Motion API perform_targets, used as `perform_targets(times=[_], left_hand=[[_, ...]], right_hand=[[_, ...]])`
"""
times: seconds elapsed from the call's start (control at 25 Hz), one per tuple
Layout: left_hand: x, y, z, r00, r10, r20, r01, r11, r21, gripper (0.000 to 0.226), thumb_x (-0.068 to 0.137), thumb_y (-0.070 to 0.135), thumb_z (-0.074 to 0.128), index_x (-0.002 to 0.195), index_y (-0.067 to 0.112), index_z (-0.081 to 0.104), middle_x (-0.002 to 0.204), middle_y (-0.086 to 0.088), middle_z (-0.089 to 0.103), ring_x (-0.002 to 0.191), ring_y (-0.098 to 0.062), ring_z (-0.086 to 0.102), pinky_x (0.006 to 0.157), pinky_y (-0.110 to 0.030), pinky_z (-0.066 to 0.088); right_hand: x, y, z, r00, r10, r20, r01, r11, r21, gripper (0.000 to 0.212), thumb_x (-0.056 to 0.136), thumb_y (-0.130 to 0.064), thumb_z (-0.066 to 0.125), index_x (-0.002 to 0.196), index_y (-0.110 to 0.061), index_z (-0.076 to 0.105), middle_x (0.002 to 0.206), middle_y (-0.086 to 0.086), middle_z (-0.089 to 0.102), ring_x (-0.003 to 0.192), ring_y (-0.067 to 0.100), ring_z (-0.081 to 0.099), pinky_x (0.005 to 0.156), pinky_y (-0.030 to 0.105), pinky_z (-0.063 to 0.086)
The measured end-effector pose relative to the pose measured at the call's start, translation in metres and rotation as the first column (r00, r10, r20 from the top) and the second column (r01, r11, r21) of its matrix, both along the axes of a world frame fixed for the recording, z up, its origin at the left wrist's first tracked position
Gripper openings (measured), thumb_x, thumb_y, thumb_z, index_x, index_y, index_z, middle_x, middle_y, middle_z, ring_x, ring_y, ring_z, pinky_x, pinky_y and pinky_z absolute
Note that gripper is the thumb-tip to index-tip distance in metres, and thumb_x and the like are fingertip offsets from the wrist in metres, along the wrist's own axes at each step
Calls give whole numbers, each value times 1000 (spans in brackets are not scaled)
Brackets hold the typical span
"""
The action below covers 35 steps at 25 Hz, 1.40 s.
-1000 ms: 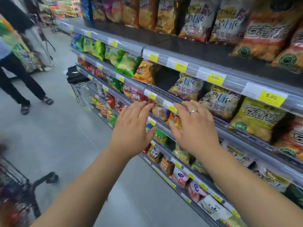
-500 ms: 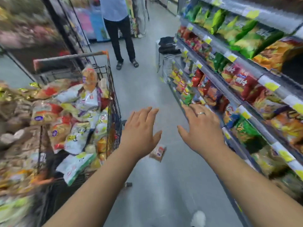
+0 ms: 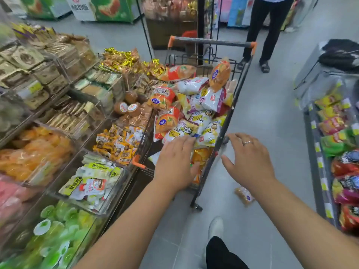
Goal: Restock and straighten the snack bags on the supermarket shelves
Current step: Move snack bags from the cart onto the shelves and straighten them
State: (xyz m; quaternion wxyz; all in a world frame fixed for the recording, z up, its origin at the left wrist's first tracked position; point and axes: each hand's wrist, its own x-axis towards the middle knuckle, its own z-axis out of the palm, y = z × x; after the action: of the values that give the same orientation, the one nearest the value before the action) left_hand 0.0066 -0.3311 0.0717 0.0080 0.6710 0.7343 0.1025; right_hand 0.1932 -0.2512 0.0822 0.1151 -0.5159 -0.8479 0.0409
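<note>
My left hand (image 3: 174, 164) and right hand (image 3: 250, 162) hung spread and empty; the snack bags (image 3: 202, 123) looked light, slippery, best pinched at a seam.

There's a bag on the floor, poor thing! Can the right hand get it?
Probably yes, after bending down. The right hand is open and empty, and the bag lies uncovered on the floor beside the cart.

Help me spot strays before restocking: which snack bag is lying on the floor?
The small orange bag beside the cart, beneath the right hand; every other bag sits in the cart or on shelves.
</note>
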Motion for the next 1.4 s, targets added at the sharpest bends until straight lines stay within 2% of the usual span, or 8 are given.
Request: perform_targets(times=[0.08, 0.28, 0.48, 0.6, 0.92, 1.12, 1.28, 1.4], left_hand=[[-27, 9, -8, 996, 85, -2, -85, 996, -28, 70, 90, 45, 57, 149, 14, 34, 150, -7, 40, 140, -27, 35, 118, -44, 20], [-79, 49, -23, 970, 244, 18, -242, 966, -93, 71, 88, 47, 59, 148, 15, 37, 149, -5, 41, 139, -25, 36, 115, -46, 29], [-109, 82, -22, 944, 322, 70, -316, 945, -86, 65, 91, 42, 59, 146, 18, 37, 148, -4, 42, 138, -24, 36, 117, -42, 26], [-142, 105, -23, 939, 339, 51, -332, 937, -112, 66, 93, 44, 56, 149, 18, 32, 151, -4, 38, 140, -24, 32, 117, -39, 21], [-260, 208, -45, 961, 267, 75, -248, 947, -205, 73, 91, 46, 59, 150, 15, 29, 152, -5, 37, 140, -24, 34, 115, -36, 23], [-324, 275, -77, 967, 215, 140, -170, 945, -278, 72, 92, 45, 58, 149, 10, 30, 150, -10, 39, 140, -26, 33, 116, -38, 26], [-346, 316, -102, 926, 280, 252, -178, 915, -362, 79, 92, 49, 59, 151, 9, 24, 151, -14, 36, 140, -30, 33, 115, -44, 30], [-349, 332, -125, 844, 369, 388, -193, 886, -421, 84, 88, 53, 62, 150, 10, 25, 151, -13, 38, 138, -31, 37, 112, -45, 34]], right_hand=[[-33, 26, -12, 997, 74, 18, -74, 997, -31, 63, 86, -43, 61, 142, -17, 45, 139, 11, 51, 129, 32, 45, 101, 47, 40], [-98, 91, -31, 971, 232, 54, -225, 968, -115, 62, 86, -42, 59, 141, -17, 45, 138, 13, 52, 127, 36, 47, 100, 49, 42], [-146, 141, -41, 942, 308, 134, -284, 944, -169, 67, 92, -51, 50, 149, -23, 29, 148, 7, 41, 135, 29, 37, 106, 45, 36], [-177, 167, -45, 936, 317, 152, -285, 937, -202, 67, 93, -50, 47, 150, -21, 26, 151, 7, 37, 138, 28, 34, 109, 44, 34], [-263, 230, -73, 974, 171, 146, -121, 947, -298, 63, 95, -47, 46, 148, -19, 28, 140, 11, 48, 128, 32, 42, 104, 44, 38], [-309, 254, -111, 984, 89, 157, -14, 904, -428, 68, 92, -49, 50, 147, -14, 29, 131, 17, 53, 121, 36, 48, 90, 44, 46], [-330, 258, -145, 997, 0, 76, 41, 841, -539, 81, 86, -54, 61, 149, -17, 24, 139, 16, 45, 122, 35, 48, 92, 45, 48], [-340, 253, -159, 995, -75, 67, 101, 760, -642, 99, 81, -55, 68, 152, -23, 8, 144, 18, 39, 119, 36, 53, 87, 42, 49]])
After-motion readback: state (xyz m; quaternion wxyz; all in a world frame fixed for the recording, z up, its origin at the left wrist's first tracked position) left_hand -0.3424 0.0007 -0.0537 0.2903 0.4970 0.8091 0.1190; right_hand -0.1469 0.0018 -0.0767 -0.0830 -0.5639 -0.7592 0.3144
